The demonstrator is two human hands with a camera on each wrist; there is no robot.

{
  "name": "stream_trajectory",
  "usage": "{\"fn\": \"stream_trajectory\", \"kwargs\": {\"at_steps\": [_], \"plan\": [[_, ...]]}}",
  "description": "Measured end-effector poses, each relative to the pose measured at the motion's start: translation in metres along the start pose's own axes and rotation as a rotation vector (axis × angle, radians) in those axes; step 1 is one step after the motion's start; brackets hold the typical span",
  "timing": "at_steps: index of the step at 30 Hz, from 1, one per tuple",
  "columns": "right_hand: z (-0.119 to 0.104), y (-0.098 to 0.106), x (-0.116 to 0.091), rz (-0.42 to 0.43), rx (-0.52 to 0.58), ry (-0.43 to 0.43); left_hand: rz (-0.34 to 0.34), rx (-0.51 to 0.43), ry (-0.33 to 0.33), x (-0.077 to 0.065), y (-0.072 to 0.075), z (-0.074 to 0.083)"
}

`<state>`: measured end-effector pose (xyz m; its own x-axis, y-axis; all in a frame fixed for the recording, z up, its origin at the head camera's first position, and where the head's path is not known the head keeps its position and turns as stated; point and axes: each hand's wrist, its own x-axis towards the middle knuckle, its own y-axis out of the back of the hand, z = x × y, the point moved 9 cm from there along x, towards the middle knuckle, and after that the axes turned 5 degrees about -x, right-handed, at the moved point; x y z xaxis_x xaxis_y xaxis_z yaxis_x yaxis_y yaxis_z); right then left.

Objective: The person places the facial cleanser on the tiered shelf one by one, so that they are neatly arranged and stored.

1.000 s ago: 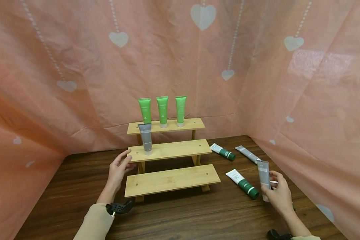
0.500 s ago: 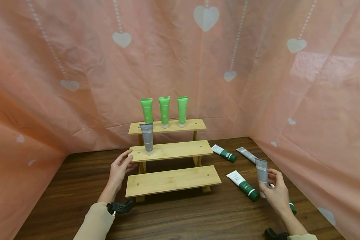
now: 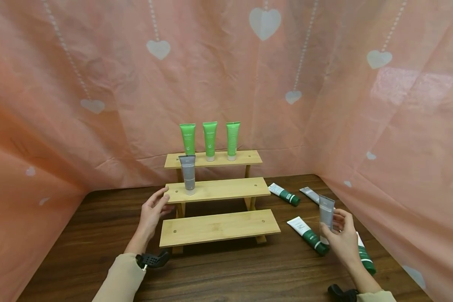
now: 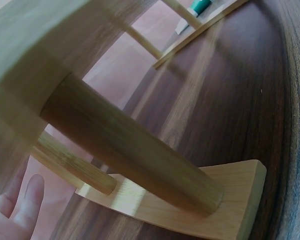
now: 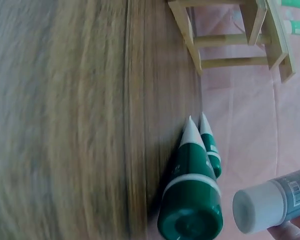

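My right hand [image 3: 343,239] pinches a grey squeeze tube [image 3: 326,214] between thumb and fingers, holding it upright with its pale cap [image 5: 257,207] down, above the table. My left hand [image 3: 152,212] is at the left end of a three-tier wooden display rack [image 3: 219,226], fingertips at the edge of the middle shelf, relaxed. In the left wrist view its fingers [image 4: 30,200] show beside the rack's posts. Another grey tube [image 3: 189,176] stands cap down at the left of the middle shelf. Three green tubes [image 3: 210,140] stand on the top shelf.
White and dark green tubes lie on the dark wood table [image 3: 226,277]: one [image 3: 284,194] farther back, one [image 3: 307,235] nearer, and one [image 3: 366,256] partly behind my right hand. Another grey tube [image 3: 309,194] lies at back right. Pink curtains [image 3: 226,84] enclose the table.
My right hand has moved slightly left and up with the grey tube, uncovering more of the green and white tube at far right. My left hand stays at the rack. The head view has shifted slightly.
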<state>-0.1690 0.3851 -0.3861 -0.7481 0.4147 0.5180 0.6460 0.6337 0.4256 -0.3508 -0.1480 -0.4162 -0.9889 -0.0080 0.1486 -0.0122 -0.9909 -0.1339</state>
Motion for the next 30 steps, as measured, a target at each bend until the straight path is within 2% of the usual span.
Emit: {"fn": "stream_trajectory", "kwargs": {"at_steps": [4,8,11,17,23,30], "plan": [[-0.013,-0.004,-0.001,-0.006,0.044,0.033,-0.003,0.003,-0.002,-0.001,0.0,0.001],[-0.043,-0.003,-0.004,0.0,0.063,0.024,-0.002,0.007,-0.009,0.0,0.0,0.001],[-0.057,-0.002,-0.005,0.014,0.066,0.029,-0.004,0.004,-0.006,0.001,-0.001,0.001],[-0.062,-0.004,-0.005,0.038,0.093,0.053,-0.02,-0.028,0.015,0.001,-0.006,0.002],[-0.068,-0.009,-0.004,0.052,0.117,0.083,-0.028,-0.041,0.022,-0.007,-0.01,0.014],[-0.076,-0.017,-0.004,0.025,0.113,0.079,-0.018,-0.035,0.027,-0.014,-0.01,0.022]]}}
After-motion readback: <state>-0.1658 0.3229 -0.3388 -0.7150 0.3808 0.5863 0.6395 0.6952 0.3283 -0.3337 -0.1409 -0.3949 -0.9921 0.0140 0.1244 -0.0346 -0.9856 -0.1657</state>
